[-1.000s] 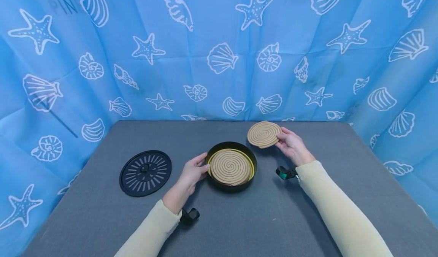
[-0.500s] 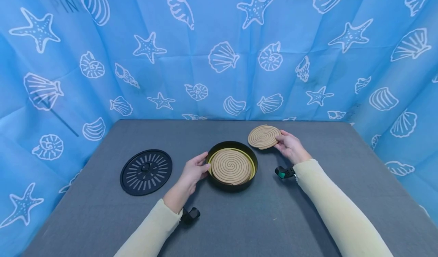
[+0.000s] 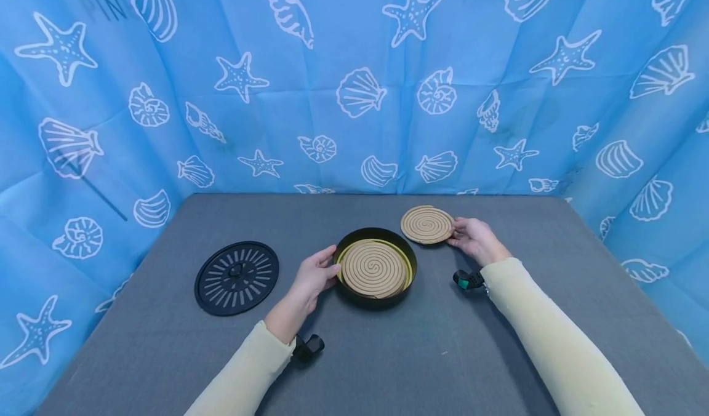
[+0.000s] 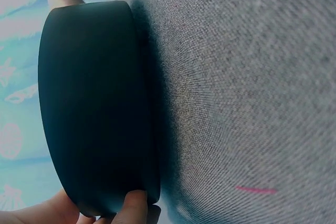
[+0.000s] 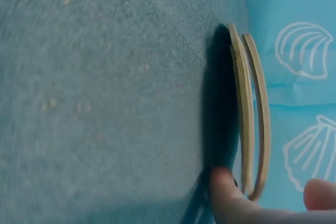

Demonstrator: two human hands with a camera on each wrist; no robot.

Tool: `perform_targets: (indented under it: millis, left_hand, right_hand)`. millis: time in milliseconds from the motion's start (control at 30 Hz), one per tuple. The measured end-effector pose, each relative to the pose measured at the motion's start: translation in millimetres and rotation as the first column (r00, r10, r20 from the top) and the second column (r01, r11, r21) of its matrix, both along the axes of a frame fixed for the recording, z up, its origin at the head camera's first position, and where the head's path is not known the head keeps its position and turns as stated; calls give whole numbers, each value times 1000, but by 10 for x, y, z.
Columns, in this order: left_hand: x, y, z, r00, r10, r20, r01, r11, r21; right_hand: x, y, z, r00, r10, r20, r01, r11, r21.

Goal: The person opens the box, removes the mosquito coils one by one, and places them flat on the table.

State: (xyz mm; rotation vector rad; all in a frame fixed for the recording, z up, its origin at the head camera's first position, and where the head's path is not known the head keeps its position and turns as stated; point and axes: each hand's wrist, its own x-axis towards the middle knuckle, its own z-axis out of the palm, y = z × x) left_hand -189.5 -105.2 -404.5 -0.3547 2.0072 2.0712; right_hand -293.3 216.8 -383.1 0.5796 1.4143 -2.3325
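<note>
My left hand (image 3: 310, 277) holds the left side of a round black mosquito coil tin (image 3: 375, 303), thumb at its rim. In the left wrist view, fingertips press the dark outer wall of the tin (image 4: 94, 103). A tan spiral mosquito coil (image 3: 373, 269) lies inside, over a yellow inner ring. Right of the tin, further back, is a flat pair of mosquito coils (image 3: 426, 224), with my right hand (image 3: 473, 239) at its right edge. Seen edge-on in the right wrist view, the coils (image 5: 247, 114) show two layers slightly parted; one fingertip is beside their underside, another stands apart from them.
A black slotted lid (image 3: 236, 279) with a small centre knob lies on the grey cloth-covered table (image 3: 388, 367) at left. A blue shell-print curtain (image 3: 354, 47) hangs behind and at both sides. Both wrists wear black camera mounts.
The right hand has lowered the pair of coils onto the table, and its fingers have slid back to the right edge and parted. The left hand stays on the tin.
</note>
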Motion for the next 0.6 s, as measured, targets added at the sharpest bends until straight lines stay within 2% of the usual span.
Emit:
perform_targets:
  millis: [267,600]
  left_hand:
    - [0,10,17,1000,10,0,-10,1000,-1]
    - [1,9,1,1000,3,-7,-3,1000,-8]
  right_hand:
    - [48,89,46,1000,-11,-25,11,1000,-8]
    - [170,200,91,1000,-1,-25,-1,996,-87]
